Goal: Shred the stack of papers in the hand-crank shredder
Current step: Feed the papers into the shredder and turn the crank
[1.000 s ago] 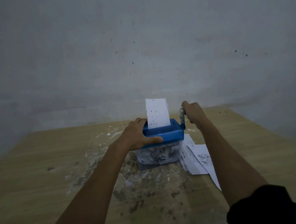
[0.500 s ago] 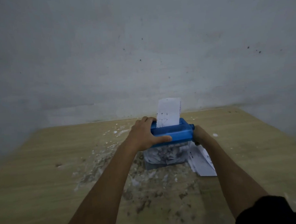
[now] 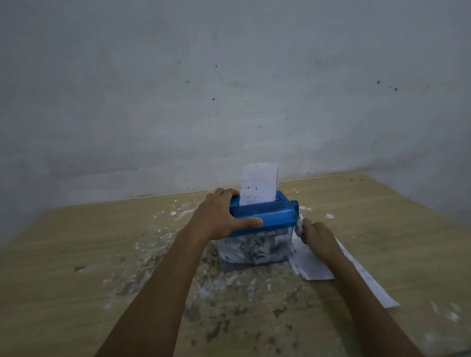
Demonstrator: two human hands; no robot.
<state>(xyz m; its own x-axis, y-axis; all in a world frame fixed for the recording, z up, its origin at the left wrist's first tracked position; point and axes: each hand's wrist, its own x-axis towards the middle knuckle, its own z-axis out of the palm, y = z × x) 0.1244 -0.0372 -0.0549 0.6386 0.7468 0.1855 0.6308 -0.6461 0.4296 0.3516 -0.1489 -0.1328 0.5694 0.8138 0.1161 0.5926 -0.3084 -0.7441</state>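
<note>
One view only, head cam, looking down. Sitting mid-table (image 3: 70, 269) close to the wall: shredder (image 3: 263, 217), blue top over a clear bin (image 3: 254, 251) already packed with shreds. Sticking upright out of the slot, about half fed: one sheet (image 3: 259, 184). Lying flat just right of the bin, partly under the right forearm: stack (image 3: 312, 264) still waiting.

Left hand (image 3: 220, 217) clamping the blue top, fingers curled over the far edge, thumb pressed along the front. Right hand (image 3: 318, 235) wrapped round the crank (image 3: 299, 228), low at the right side, pale grip just peeking out past the fingers.

Handling guesses: looking like a light plastic box, so probably tipping or skating on that dusty, scrap-littered tabletop without the left hand pinning it. Best hold looks like exactly that, palm over the left end, clear of the slot. Crank likely small and a bit slippery, needing a full fist rather than fingertips. Paper thin and floppy, leaning slightly, so feeding single sheets by the top edge, kept straight, probably avoids jams. Bin getting full too, maybe backing up soon.
</note>
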